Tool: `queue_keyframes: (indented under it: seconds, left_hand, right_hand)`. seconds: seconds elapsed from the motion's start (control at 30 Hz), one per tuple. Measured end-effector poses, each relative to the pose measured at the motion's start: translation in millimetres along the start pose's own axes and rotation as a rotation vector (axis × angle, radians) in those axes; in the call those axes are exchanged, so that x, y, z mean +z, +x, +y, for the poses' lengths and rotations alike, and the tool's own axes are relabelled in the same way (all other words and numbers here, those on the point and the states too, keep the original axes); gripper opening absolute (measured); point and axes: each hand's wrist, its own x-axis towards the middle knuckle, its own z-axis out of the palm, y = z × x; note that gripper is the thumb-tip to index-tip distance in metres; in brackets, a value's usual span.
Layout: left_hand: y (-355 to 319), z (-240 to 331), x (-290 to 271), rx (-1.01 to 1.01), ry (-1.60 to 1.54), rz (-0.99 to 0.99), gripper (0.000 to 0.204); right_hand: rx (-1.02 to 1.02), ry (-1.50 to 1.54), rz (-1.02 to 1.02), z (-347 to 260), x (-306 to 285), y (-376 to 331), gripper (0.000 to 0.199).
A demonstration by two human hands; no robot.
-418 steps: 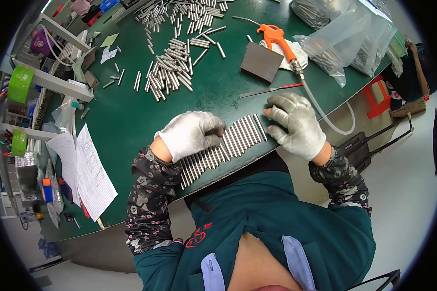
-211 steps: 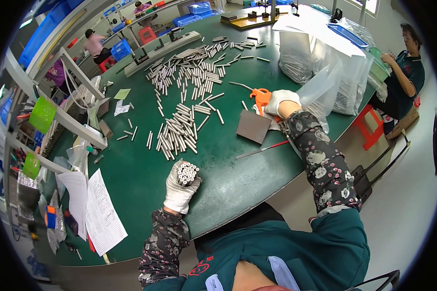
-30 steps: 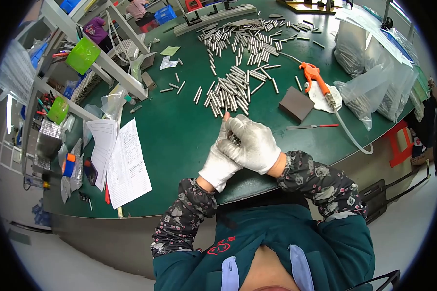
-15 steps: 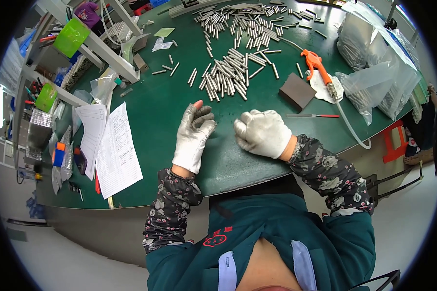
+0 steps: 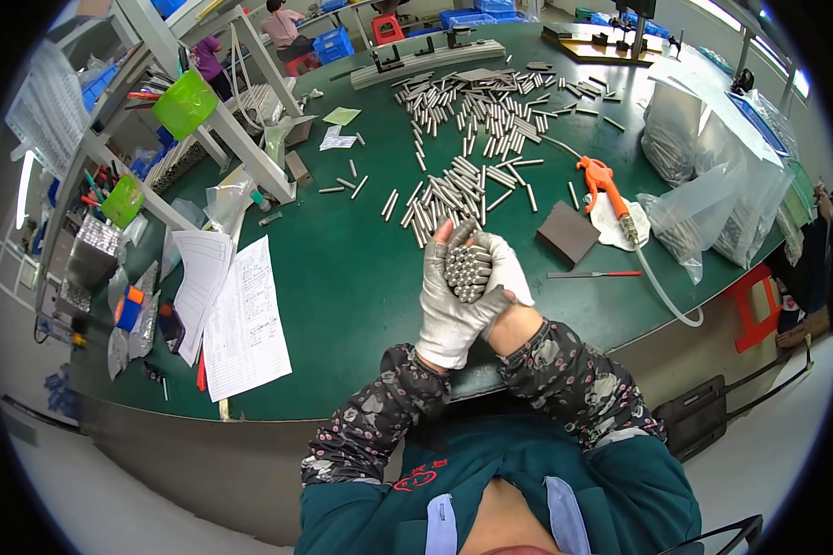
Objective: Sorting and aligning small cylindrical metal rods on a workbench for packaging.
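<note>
A tight bundle of metal pins (image 5: 467, 274) is clasped between my two gloved hands, its round ends facing up. My left hand (image 5: 446, 310) wraps the bundle from the left, its white glove stained grey at the fingers and a bare fingertip showing. My right hand (image 5: 509, 273) closes round it from the right, partly hidden behind the left hand and the pins. Just beyond my hands lies a loose heap of the same pins (image 5: 453, 190). Farther back, a larger spread of pins (image 5: 477, 106) covers the green table (image 5: 361, 287).
To the right lie a brown block (image 5: 567, 235), an orange air gun (image 5: 603, 185) on a white cloth, and a red-handled file (image 5: 592, 275). Plastic bags of pins (image 5: 680, 217) stand at the right edge. Paper sheets (image 5: 242, 324) and a shelf frame (image 5: 250, 153) are on the left.
My hands have come together; the left moved right to the right hand. The pin bundle now shows between them. The view has tilted up, showing more of the table's far side.
</note>
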Motion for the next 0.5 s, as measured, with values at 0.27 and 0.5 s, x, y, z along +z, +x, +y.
queue_keyframes:
  seconds: [0.27, 0.5]
  left_hand:
    - [6, 14, -3, -0.13, 0.134, 0.182, 0.034]
    - [15, 16, -16, -0.293, -0.344, 0.257, 0.028]
  right_hand:
    - [-0.104, 0.008, -0.056, 23, -7, 4, 0.019]
    - [0.077, 0.008, -0.206, 11, -3, -5, 0.022]
